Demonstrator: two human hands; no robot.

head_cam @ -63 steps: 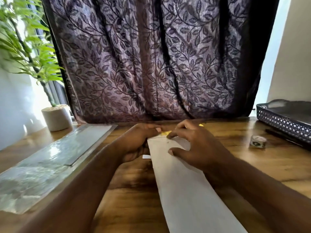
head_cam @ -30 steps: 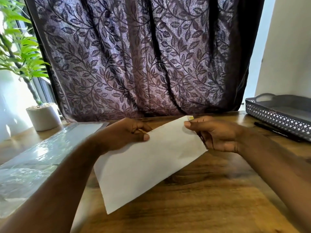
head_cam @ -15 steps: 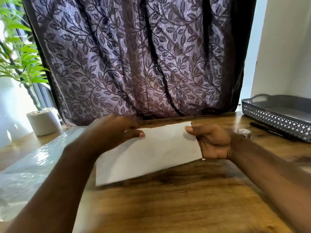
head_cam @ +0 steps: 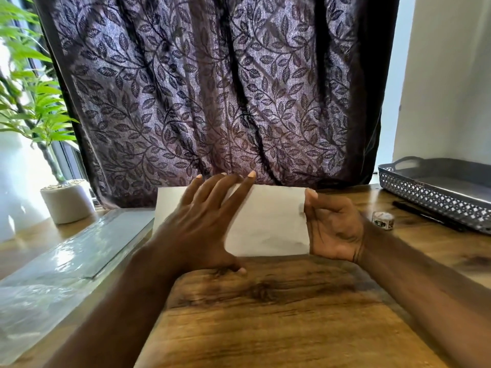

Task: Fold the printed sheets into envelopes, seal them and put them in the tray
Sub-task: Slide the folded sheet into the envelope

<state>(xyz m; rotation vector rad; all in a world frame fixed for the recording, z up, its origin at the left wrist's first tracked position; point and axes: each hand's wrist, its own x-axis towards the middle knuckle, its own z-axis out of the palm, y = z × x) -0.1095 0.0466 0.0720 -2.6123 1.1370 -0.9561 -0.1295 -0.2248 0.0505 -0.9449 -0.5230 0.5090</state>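
Note:
A white envelope (head_cam: pixel 268 224) is held level and upright above the wooden table (head_cam: pixel 279 309), long side across. My right hand (head_cam: pixel 333 229) grips its right end, thumb in front and fingers curled behind. My left hand (head_cam: pixel 204 221) lies over the envelope's left half with fingers straight and spread, thumb below the lower edge. The grey lattice tray (head_cam: pixel 435 193) stands at the right edge of the table, well clear of both hands; what it holds is not visible.
A small roll of tape (head_cam: pixel 382 220) and a black pen (head_cam: pixel 427 215) lie in front of the tray. Clear plastic sleeves (head_cam: pixel 61 264) cover the left of the table. A potted plant (head_cam: pixel 66 200) stands at the back left. A dark leaf-patterned curtain hangs behind.
The envelope was lifted off the table and turned from lengthwise to level across. My left hand let go its pinch and spread its fingers flat over the left half.

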